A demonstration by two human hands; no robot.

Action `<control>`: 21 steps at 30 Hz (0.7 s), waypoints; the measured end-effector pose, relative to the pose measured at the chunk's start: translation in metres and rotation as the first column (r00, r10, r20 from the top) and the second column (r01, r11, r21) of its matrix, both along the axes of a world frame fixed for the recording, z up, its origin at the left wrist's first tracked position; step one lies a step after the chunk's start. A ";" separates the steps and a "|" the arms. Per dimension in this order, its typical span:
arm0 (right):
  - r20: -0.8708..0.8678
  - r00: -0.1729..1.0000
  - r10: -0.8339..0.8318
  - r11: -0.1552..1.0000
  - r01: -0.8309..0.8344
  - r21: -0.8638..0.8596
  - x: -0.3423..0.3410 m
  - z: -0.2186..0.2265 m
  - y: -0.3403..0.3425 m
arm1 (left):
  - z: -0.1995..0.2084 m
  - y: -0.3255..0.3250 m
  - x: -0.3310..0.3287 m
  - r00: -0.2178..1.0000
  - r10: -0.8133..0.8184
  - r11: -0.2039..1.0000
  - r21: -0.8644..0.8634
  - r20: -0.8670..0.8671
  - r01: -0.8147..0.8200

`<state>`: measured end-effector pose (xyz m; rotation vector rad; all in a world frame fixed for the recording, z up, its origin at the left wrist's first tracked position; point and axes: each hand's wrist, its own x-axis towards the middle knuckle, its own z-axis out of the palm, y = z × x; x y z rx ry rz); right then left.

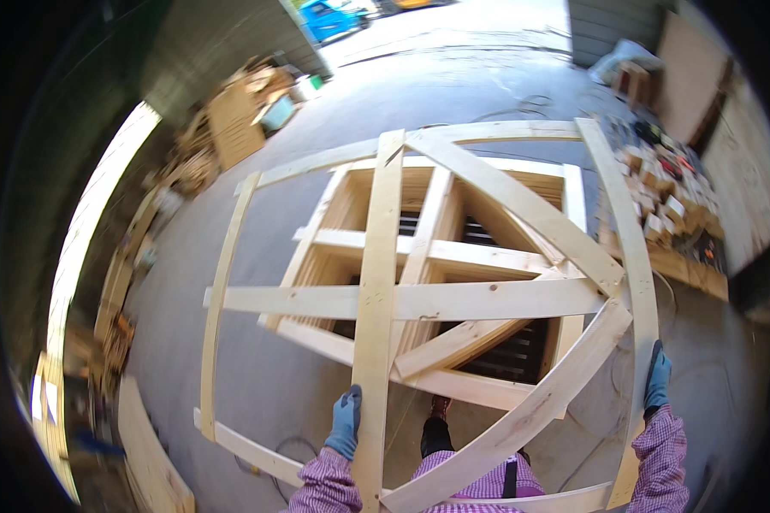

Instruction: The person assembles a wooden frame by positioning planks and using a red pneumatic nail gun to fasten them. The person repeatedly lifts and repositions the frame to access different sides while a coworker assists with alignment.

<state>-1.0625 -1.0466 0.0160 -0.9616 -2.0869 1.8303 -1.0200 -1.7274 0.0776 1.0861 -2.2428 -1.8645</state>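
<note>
A large wooden frame (316, 302) of pale planks, with crosspieces and diagonal braces, spans the middle of the view in front of my body. My left hand (345, 423), in a blue glove, grips the edge of its middle upright plank. On the right outer plank, my right hand (658, 378) is closed, also in a blue glove. Beneath and beyond it lies a stack of similar wooden frames (473, 250), with dark slatted shapes showing through the gaps. The lower edge of the held frame passes across my waist.
Wood offcuts (667, 192) and tools cover a low bench at the right. Cardboard and scraps (235, 124) are heaped along the left wall. Loose planks (150, 445) lie on the floor at lower left. Cables (522, 107) trail over the floor. Blue vehicle (329, 19) stands outside the doorway.
</note>
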 end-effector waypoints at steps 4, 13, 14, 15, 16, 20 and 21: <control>0.018 0.994 -0.108 0.988 0.105 0.115 -0.004 0.033 -0.056 | -0.030 -0.052 -0.074 0.991 -0.068 0.989 0.139 0.114 0.052; 0.093 0.954 -0.284 0.952 0.270 0.142 -0.085 0.064 -0.139 | 0.037 -0.059 -0.231 0.991 -0.130 0.984 0.126 0.032 0.125; 0.076 0.962 -0.262 0.957 0.249 0.150 -0.096 0.039 -0.142 | 0.015 -0.062 -0.253 0.995 -0.055 0.991 0.117 -0.088 0.065; 0.067 0.963 -0.259 0.959 0.249 0.133 -0.112 0.015 -0.144 | -0.009 -0.068 -0.276 0.990 -0.087 0.988 0.114 -0.115 0.100; 0.084 0.964 -0.253 0.963 0.242 0.118 -0.126 -0.009 -0.145 | -0.037 -0.076 -0.296 0.986 -0.115 0.986 0.109 -0.117 0.128; 0.239 0.924 -0.298 0.840 0.134 0.526 -0.148 -0.139 -0.115 | -0.162 -0.097 -0.332 0.888 -0.447 0.860 -0.220 0.111 0.461; 0.294 0.907 -0.302 0.833 0.101 0.545 -0.153 -0.147 -0.128 | -0.175 -0.088 -0.321 0.834 -0.515 0.752 -0.362 0.200 0.551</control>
